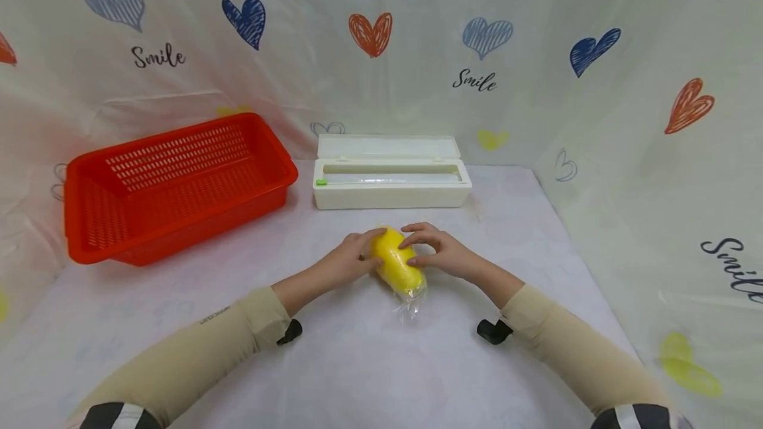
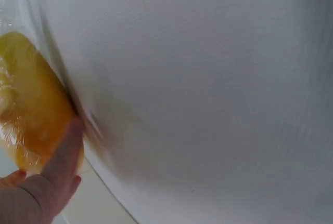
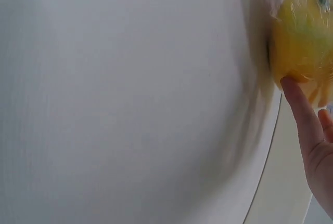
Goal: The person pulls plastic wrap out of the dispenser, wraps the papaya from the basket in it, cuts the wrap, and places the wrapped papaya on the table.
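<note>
A yellow oblong item (image 1: 398,263) wrapped in clear plastic film lies tilted on the table, with a loose twist of film at its near end. From its left side, my left hand (image 1: 353,257) holds it, thumb and fingers bent against the wrap. Opposite, my right hand (image 1: 440,250) grips the right side with the thumb low and the fingers over the upper part. The left wrist view shows the shiny wrapped side (image 2: 39,99) with a finger along it. In the right wrist view, a fingertip meets the wrapped surface (image 3: 299,42) near its lower end.
Behind the hands stands a white cling film dispenser (image 1: 392,198), lid up, a film roll inside and a green slider (image 1: 322,182) at its left. A red plastic basket (image 1: 197,230) is at the back left. A heart-printed sheet (image 1: 417,104) hangs behind the white-covered table (image 1: 381,376).
</note>
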{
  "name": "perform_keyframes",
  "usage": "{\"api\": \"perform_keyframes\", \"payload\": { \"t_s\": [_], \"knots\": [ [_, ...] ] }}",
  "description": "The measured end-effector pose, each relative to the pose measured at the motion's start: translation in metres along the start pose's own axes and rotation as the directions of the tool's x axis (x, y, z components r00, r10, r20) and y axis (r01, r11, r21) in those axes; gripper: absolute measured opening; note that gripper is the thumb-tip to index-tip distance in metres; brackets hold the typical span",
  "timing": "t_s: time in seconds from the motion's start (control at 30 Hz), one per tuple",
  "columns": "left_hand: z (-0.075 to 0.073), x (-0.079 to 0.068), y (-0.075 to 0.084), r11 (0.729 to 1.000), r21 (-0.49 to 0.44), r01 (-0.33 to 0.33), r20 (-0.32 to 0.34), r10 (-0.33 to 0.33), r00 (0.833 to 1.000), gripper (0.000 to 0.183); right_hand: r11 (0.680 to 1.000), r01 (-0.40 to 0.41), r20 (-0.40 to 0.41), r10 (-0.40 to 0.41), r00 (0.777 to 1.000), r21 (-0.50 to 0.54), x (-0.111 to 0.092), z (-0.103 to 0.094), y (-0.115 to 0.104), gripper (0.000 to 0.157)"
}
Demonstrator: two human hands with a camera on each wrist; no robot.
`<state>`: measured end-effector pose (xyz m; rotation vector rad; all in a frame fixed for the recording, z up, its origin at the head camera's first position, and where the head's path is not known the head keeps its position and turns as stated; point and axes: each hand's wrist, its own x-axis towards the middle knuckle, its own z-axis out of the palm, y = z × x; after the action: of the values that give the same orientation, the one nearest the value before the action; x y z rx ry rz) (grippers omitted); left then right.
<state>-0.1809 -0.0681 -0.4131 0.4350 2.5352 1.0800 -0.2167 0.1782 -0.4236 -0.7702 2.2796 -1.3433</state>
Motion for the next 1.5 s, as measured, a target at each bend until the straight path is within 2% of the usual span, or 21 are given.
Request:
{"api": "perform_keyframes", "payload": {
  "t_s": [0.17,0.27,0.43,0.53,0.63,0.73,0.8,0.93,1.0,1.1,1.17,1.3,1.5],
  "knots": [
    [0.001,0.004,-0.005,0.992,-0.111,-0.063,0.013,0.065,0.998,0.076,0.997,0.000,-0.071,0.005,0.997,0.071,0.006,0.009,-0.001,0.029],
    [-0.007,0.012,-0.007,0.986,-0.160,-0.055,-0.017,0.053,0.998,0.071,0.992,-0.012,-0.131,0.028,0.991,0.125,0.013,0.015,-0.002,0.030],
    [-0.021,0.026,-0.010,0.984,-0.175,-0.023,-0.039,0.016,0.999,0.058,0.958,-0.006,-0.192,0.064,0.979,0.287,0.025,0.024,-0.003,0.034],
    [-0.026,0.031,-0.012,0.986,-0.160,-0.054,-0.024,0.051,0.998,0.052,0.939,-0.016,-0.199,0.090,0.976,0.344,0.025,0.026,-0.008,0.035],
    [-0.027,0.034,-0.013,0.984,-0.154,-0.087,0.000,0.088,0.996,0.051,0.969,-0.007,-0.244,0.068,0.967,0.245,0.018,0.026,-0.021,0.031],
    [-0.028,0.037,-0.013,0.985,-0.136,-0.106,0.015,0.109,0.994,0.050,0.993,0.041,-0.295,-0.007,0.956,0.109,0.009,0.024,-0.037,0.026],
    [-0.029,0.039,-0.012,0.987,-0.112,-0.114,0.022,0.117,0.993,0.050,0.996,0.077,-0.307,-0.063,0.950,0.035,0.004,0.024,-0.043,0.022],
    [-0.033,0.042,-0.010,0.991,-0.084,-0.107,0.045,0.111,0.993,0.049,0.990,0.129,-0.279,-0.138,0.950,-0.051,-0.005,0.027,-0.049,0.012],
    [-0.034,0.043,-0.010,0.992,-0.084,-0.099,0.059,0.104,0.993,0.050,0.985,0.155,-0.253,-0.170,0.952,-0.077,-0.004,0.029,-0.039,0.009],
    [-0.036,0.045,-0.008,0.993,-0.091,-0.079,0.078,0.086,0.993,0.051,0.967,0.222,-0.205,-0.244,0.948,-0.122,0.001,0.030,-0.023,0.013],
    [-0.036,0.048,-0.009,0.992,-0.094,-0.087,0.082,0.095,0.992,0.051,0.947,0.278,-0.174,-0.305,0.936,-0.162,0.005,0.031,-0.014,0.017],
    [-0.037,0.051,-0.008,0.991,-0.098,-0.093,0.089,0.102,0.991,0.051,0.891,0.365,-0.129,-0.409,0.903,-0.269,0.010,0.036,-0.017,0.021],
    [-0.037,0.054,-0.004,0.989,-0.101,-0.108,0.102,0.119,0.988,0.051,0.824,0.421,-0.131,-0.498,0.857,-0.381,0.015,0.044,-0.021,0.019]
  ]
}}
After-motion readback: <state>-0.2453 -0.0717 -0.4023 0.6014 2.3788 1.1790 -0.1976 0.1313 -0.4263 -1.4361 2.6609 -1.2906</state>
